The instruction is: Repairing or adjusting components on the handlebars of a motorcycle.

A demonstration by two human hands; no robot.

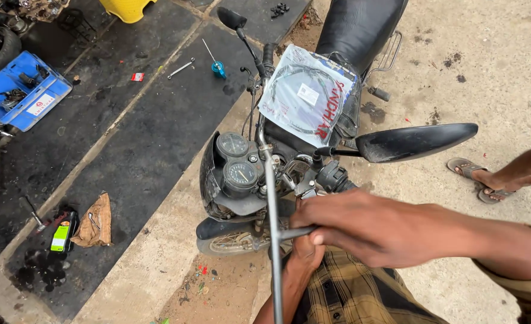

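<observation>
A black motorcycle (pixel 337 36) stands below me, with its twin gauges (pixel 236 162) and handlebar facing up. A long metal T-handle wrench (pixel 272 198) rises from near the handlebar clamp towards me. My right hand (pixel 367 231) reaches in from the right and closes over the wrench's short cross handle. My left hand (pixel 306 252) comes up from below, mostly hidden under the right one, and wraps around the shaft. A clear plastic bag holding a coiled cable (pixel 307 96) lies on the fuel tank.
Another person's sandalled feet (pixel 487 183) stand at the right on the concrete. Two black mirrors (pixel 415 141) stick out from the bar. On the dark mats at the left lie a blue tool tray (pixel 22 90), a spanner (pixel 181 68), a screwdriver (pixel 216 65), a rag (pixel 94 222), a green bottle (pixel 61 235) and a hammer (pixel 34 215).
</observation>
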